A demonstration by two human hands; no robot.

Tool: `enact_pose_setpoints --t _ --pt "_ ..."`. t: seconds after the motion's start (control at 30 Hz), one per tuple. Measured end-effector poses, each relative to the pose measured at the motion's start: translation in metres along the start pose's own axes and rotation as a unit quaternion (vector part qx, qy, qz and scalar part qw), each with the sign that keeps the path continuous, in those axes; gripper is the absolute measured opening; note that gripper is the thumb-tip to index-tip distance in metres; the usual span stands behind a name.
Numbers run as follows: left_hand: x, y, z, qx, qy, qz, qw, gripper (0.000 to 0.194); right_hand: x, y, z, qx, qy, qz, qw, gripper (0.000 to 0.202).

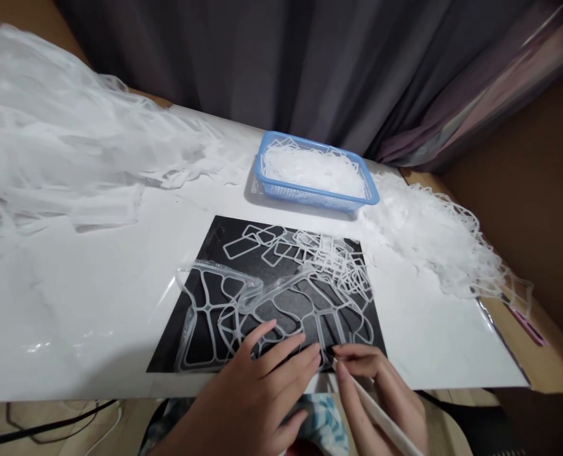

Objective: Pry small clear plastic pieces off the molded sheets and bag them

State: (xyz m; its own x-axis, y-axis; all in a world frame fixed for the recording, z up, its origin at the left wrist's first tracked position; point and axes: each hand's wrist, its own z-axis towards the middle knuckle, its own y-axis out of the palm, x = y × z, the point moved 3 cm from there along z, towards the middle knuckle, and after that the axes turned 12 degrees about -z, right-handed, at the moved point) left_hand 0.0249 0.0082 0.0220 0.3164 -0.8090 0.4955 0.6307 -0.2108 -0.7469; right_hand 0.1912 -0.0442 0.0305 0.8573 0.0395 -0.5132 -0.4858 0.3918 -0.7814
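Nearest, below the edge of the bench (120,285), lies a blue-and-white patterned cloth (326,421), with dark cables (48,432) lower left. The left hand (272,396) reaches over the near edge of the black mat (219,237), palm down, its grip open with fingers spread and fingertips on the translucent webbed sheet (208,308); it has hold of nothing that shows. Just beside it, the right hand (383,386) has its grip closed round a slim white tool (380,415), pinched between thumb and fingers, the tip near the sheet's near edge. The sheet, a net of curved outlines with open cells, spreads across the near and middle part of the mat. Beyond it on the mat lie small loose frames (335,256), rounded rectangles, a few apart at the left and many heaped and overlapping at the right. Past the mat's far edge stands a blue basket (309,189) full of similar white pieces. To its right is a heap of white frames (414,218), with a pink-handled item (527,326) near its lower end; to its left is a larger pile of translucent sheets (63,126). Farthest back hangs a dark curtain (243,57).
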Motion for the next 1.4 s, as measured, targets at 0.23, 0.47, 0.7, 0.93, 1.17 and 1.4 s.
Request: enact_pose_setpoints --t 0.23,0.47,0.7,0.93,1.17,1.4 --pt "0.000 0.000 0.002 -0.012 0.007 -0.001 1.000 0.031 0.007 0.009 -0.007 -0.011 0.029 -0.001 1.000 0.010" --pt "-0.001 0.004 0.003 -0.032 0.013 0.007 0.999 0.028 0.002 0.007 -0.010 0.009 0.050 0.001 0.999 0.010" --pt "-0.001 0.009 0.001 -0.021 0.035 0.002 0.999 0.026 0.004 0.010 -0.015 0.013 0.067 -0.001 0.998 0.011" --pt "-0.002 0.010 -0.001 -0.020 0.047 0.017 0.999 0.024 0.002 0.010 -0.015 0.018 0.062 -0.012 0.998 0.009" --pt "-0.002 0.012 -0.001 -0.017 0.049 -0.003 0.999 0.020 -0.006 0.013 0.002 0.020 -0.007 -0.064 0.998 0.007" --pt "-0.003 0.014 -0.004 -0.033 0.044 0.038 0.998 0.030 -0.004 0.015 0.005 0.014 -0.015 -0.073 0.997 0.007"
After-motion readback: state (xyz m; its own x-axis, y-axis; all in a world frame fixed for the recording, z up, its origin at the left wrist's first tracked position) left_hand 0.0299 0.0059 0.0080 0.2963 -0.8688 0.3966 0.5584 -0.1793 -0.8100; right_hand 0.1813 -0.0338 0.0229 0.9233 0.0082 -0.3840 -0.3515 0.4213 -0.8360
